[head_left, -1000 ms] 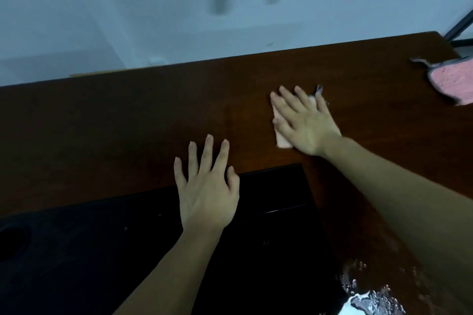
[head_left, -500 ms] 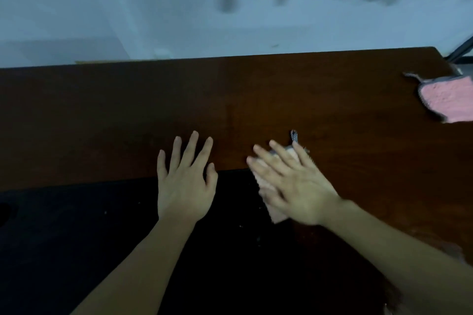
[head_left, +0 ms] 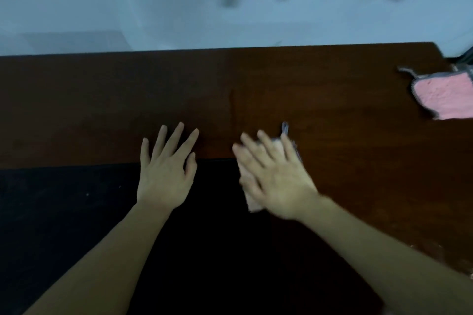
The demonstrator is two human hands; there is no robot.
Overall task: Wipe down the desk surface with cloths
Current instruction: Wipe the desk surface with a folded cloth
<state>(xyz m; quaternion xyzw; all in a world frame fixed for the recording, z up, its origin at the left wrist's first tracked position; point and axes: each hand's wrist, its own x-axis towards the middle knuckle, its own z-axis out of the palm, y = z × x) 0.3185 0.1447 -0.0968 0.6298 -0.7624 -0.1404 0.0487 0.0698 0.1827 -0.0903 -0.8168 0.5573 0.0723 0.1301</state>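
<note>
The right hand (head_left: 277, 179) lay flat with fingers spread, pressing a pale cloth (head_left: 252, 202) onto the dark wooden desk (head_left: 332, 115). The cloth sat beneath the palm and fingers, its edges showing past the hand's thumb side and fingertips, straddling the edge of a black mat (head_left: 76, 212). The left hand (head_left: 166, 174) rested open just beside it, holding nothing. A pink cloth (head_left: 445, 96) lay well apart, toward the desk's far right corner.

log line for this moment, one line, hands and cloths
left hand: flat, idle | right hand: pressing cloth at mat edge | pink cloth: unused, desk far right
</note>
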